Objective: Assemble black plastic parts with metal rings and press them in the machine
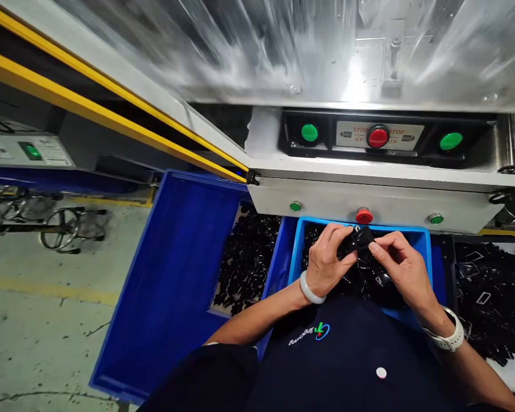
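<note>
Black piece, small and shiny, is up above the light-blue bin, pinched between two bare hands. The left hand has its fingers closed on one side of it, the right hand grips the other with thumb and fingertips. Loose black parts fill the bin below, and a red button sits just beyond its far rim.
</note>
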Tool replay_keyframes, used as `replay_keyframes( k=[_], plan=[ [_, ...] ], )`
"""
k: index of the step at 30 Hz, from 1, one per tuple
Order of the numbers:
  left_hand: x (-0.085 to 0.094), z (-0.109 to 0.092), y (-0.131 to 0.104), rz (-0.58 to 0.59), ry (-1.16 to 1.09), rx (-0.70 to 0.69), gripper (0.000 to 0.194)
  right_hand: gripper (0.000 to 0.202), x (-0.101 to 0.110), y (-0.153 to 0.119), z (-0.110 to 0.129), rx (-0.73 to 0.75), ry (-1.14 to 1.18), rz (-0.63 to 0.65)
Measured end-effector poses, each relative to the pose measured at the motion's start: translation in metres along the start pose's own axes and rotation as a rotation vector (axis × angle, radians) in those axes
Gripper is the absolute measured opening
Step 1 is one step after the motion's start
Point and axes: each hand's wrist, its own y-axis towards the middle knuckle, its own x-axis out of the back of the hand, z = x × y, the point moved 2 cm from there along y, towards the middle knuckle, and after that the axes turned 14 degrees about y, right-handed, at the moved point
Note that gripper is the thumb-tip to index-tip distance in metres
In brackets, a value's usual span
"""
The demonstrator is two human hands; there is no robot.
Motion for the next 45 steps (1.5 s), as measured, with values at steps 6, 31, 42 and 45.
replay_keyframes(
  k=[6, 31, 42, 45],
  plan=[
    [-0.007, -0.005, 0.001, -0.01, -0.025, -0.054, 0.045, 0.029, -0.015, -0.001, -0.006, 0.083, -0.07, -0.026],
    [0.003, -0.015, 0.068, 0.06, -0.429, 0.203, 0.026, 0.036, -0.011, 0.036, 0.024, 0.244, -0.103, -0.188],
    [0.051, 0.033, 0.288, -0.046, -0.616, 0.288, 0.021, 0.059, 0.011, 0.232, 0.207, 0.61, -0.469, -0.38],
    [0.048, 0.048, 0.354, -0.007, -0.552, 0.29, 0.032, 0.089, -0.002, 0.301, 0.237, 0.443, -0.563, -0.385]
  ],
)
